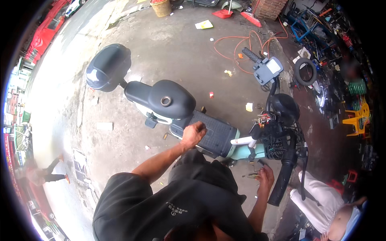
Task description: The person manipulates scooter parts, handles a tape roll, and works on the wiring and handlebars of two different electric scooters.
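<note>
An electric scooter (225, 138) with a black seat and pale green body stands across in front of me. My left hand (194, 134) is closed just above its dark footboard (217, 136); whatever its fingers hold, if anything, is hidden. Lower right, beside the front of the scooter and left of the black handlebar grip (281, 182), my right hand (265, 176) has its fingers bent together. A small dark piece shows at its fingertips, too small to name. On the seat (177, 94) lies a round metal-looking ring (165, 101).
A black tail box (109, 66) sits at the scooter's rear. An orange hose (235, 50) loops on the ground beyond. A loose tyre (305, 72), a yellow chair (358, 120) and cluttered parts line the right. Another person in light trousers (317, 188) is at lower right.
</note>
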Action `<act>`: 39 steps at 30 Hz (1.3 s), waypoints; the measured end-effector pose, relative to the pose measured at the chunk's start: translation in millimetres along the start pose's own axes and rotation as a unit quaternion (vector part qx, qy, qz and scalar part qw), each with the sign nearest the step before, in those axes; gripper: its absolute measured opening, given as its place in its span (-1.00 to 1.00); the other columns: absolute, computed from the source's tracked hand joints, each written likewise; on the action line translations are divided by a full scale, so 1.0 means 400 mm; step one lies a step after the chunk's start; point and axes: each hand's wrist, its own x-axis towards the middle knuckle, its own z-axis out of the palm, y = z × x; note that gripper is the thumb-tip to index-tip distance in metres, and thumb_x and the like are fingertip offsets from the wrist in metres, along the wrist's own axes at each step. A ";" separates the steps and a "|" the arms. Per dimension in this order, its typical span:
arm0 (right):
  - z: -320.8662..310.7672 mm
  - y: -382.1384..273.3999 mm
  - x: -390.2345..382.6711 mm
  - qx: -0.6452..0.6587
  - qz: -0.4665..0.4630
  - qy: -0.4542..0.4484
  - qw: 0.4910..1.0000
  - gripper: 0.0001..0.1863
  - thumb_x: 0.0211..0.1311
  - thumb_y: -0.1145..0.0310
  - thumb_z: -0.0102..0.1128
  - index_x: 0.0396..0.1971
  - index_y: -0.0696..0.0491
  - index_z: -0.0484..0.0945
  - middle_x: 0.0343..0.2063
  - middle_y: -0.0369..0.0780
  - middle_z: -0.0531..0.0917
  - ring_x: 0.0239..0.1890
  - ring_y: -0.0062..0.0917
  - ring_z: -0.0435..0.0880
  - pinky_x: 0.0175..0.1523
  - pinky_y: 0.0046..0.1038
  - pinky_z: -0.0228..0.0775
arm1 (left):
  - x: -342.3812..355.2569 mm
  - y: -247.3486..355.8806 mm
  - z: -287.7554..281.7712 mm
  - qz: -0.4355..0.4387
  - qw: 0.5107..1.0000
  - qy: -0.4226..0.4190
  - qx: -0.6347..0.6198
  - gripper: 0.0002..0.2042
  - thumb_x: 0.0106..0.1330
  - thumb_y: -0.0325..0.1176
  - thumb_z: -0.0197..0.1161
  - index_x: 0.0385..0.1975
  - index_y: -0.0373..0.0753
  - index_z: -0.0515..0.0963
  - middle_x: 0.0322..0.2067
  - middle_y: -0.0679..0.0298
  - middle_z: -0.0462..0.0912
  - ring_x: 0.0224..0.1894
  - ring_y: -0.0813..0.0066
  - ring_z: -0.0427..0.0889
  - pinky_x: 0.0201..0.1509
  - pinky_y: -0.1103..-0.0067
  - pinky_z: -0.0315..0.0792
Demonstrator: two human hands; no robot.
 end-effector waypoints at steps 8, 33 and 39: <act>0.053 0.107 -0.100 -0.053 0.128 0.032 0.990 -0.62 0.21 0.34 0.21 0.01 0.14 0.54 -0.23 -0.26 0.60 -0.28 -0.53 0.59 -0.24 -0.46 0.48 | 0.134 -0.184 -0.287 -0.072 0.974 0.144 0.162 -0.47 0.20 -0.21 0.29 0.21 -0.09 0.41 -0.23 0.02 0.67 -0.17 -0.03 0.65 -0.09 0.22 0.51; 0.610 -0.357 -0.147 -0.168 -0.410 -0.180 0.878 -0.78 0.10 0.51 0.36 -0.22 0.15 0.63 -0.29 -0.20 0.63 -0.33 -0.41 0.66 -0.30 -0.43 0.52 | -0.137 0.132 -0.214 -0.009 0.835 -0.197 -0.514 -0.71 0.34 -0.45 0.26 0.02 -0.35 0.49 -0.32 0.24 0.63 -0.28 0.48 0.63 -0.15 0.52 0.54; 0.574 -0.364 -0.157 -0.143 -0.365 -0.216 0.894 -0.74 0.14 0.46 0.37 -0.17 0.18 0.61 -0.26 -0.18 0.64 -0.35 -0.48 0.67 -0.30 -0.47 0.52 | -0.187 0.149 -0.175 0.026 0.856 -0.182 -0.482 -0.73 0.36 -0.50 0.24 0.03 -0.35 0.50 -0.26 0.26 0.63 -0.23 0.51 0.62 -0.10 0.55 0.52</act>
